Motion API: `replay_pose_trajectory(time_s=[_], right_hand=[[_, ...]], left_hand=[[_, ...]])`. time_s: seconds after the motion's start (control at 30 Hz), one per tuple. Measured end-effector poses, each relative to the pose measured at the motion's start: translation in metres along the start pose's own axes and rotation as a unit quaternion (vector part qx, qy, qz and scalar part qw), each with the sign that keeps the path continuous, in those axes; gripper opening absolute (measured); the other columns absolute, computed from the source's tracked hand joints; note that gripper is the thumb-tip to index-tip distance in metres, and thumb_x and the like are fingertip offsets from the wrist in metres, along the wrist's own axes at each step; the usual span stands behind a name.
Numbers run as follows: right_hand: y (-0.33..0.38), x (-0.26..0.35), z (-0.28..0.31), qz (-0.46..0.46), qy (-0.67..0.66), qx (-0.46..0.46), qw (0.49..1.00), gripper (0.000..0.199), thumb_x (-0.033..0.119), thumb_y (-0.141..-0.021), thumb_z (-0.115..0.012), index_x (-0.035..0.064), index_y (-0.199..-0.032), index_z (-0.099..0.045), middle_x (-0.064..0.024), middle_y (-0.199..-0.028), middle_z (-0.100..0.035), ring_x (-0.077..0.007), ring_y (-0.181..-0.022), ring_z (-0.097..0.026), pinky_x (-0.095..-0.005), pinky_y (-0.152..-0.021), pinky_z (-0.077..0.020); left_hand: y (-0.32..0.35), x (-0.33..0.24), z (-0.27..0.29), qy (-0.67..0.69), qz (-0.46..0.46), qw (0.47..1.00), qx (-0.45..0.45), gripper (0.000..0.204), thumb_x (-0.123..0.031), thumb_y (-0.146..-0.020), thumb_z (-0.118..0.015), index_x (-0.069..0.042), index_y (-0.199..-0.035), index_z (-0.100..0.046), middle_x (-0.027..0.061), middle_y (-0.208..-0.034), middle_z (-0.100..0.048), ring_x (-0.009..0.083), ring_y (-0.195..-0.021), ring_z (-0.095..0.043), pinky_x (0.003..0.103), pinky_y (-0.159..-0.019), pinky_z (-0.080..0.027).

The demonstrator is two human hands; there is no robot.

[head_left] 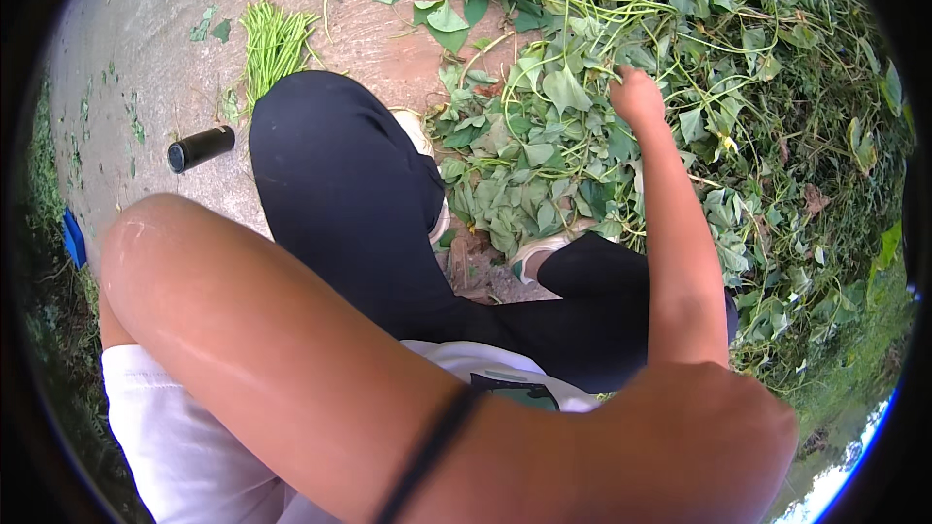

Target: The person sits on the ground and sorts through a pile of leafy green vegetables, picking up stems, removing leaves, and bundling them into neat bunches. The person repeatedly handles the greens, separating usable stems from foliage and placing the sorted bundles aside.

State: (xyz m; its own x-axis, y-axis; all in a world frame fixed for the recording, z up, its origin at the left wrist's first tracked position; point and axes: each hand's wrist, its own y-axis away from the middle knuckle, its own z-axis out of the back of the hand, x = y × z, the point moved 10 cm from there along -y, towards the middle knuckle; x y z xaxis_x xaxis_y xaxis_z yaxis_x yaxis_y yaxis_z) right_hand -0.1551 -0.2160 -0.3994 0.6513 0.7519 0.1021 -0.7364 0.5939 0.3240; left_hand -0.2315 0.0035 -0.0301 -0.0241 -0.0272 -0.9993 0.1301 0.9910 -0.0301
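I saw the right hand (636, 94) in the upper centre-right of the frame, closed among the leaves (544, 150), though I could not tell what it gripped. The left forearm (320, 369) crossed the lower frame, its hand hidden, so I could not tell its grip. A bundle of stems (272, 44) lay upper left, a black can (201, 147) just below it

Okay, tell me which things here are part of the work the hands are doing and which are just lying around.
In hand:
- right hand, reaching into the vines
- heap of leafy green vines
- bundle of stripped green stems on the ground

Lying about:
- black cylinder on the bare dirt
- blue object at the left edge

The left hand is out of view.
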Motion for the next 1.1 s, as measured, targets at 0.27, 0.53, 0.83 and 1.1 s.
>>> replay_pose_trajectory(time_s=[0.27, 0.53, 0.83, 1.1], right_hand=[[-0.003, -0.063, -0.094, 0.035, 0.005, 0.195, 0.980, 0.057, 0.016, -0.084, -0.055, 0.0101, -0.137, -0.038, -0.0171, -0.136, -0.046, -0.0318, -0.123, -0.046, -0.0396, -0.103, -0.0377], [0.101, 0.084, 0.132, 0.154, -0.157, -0.012, 0.975, 0.018, 0.015, -0.091, -0.051, 0.0025, -0.100, -0.060, -0.0207, -0.081, -0.065, -0.0367, -0.077, -0.064, -0.0432, -0.068, -0.0505], [0.223, 0.178, 0.127, 0.264, -0.164, -0.042, 0.950, 0.027, 0.008, -0.077, -0.057, -0.0098, -0.097, -0.053, -0.0254, -0.098, -0.050, -0.0383, -0.096, -0.048, -0.0450, -0.086, -0.0433], [0.233, 0.173, 0.133, 0.277, -0.191, -0.146, 0.930, 0.030, 0.002, -0.079, -0.057, -0.0106, -0.106, -0.049, -0.0261, -0.110, -0.047, -0.0392, -0.098, -0.047, -0.0436, -0.084, -0.0440]], left_hand=[[0.026, 0.131, 0.021, -0.407, 0.083, 0.900, -0.128, 0.014, -0.014, -0.077, -0.063, -0.005, -0.088, -0.065, 0.0049, -0.066, -0.056, 0.0222, -0.062, -0.058, 0.036, -0.058, -0.046], [-0.004, 0.305, 0.111, -0.133, 0.379, 0.853, -0.334, 0.025, -0.019, -0.085, -0.055, -0.003, -0.101, -0.066, 0.0148, -0.095, -0.068, 0.0236, -0.089, -0.066, 0.033, -0.078, -0.050], [-0.020, 0.340, 0.121, -0.191, 0.402, 0.809, -0.383, 0.022, -0.020, -0.073, -0.060, -0.003, -0.084, -0.068, 0.0193, -0.095, -0.067, 0.0376, -0.090, -0.064, 0.043, -0.079, -0.050], [-0.014, 0.324, 0.144, -0.191, 0.432, 0.793, -0.384, 0.038, -0.027, -0.075, -0.059, -0.007, -0.107, -0.065, 0.0182, -0.105, -0.065, 0.0352, -0.099, -0.061, 0.042, -0.085, -0.047]])
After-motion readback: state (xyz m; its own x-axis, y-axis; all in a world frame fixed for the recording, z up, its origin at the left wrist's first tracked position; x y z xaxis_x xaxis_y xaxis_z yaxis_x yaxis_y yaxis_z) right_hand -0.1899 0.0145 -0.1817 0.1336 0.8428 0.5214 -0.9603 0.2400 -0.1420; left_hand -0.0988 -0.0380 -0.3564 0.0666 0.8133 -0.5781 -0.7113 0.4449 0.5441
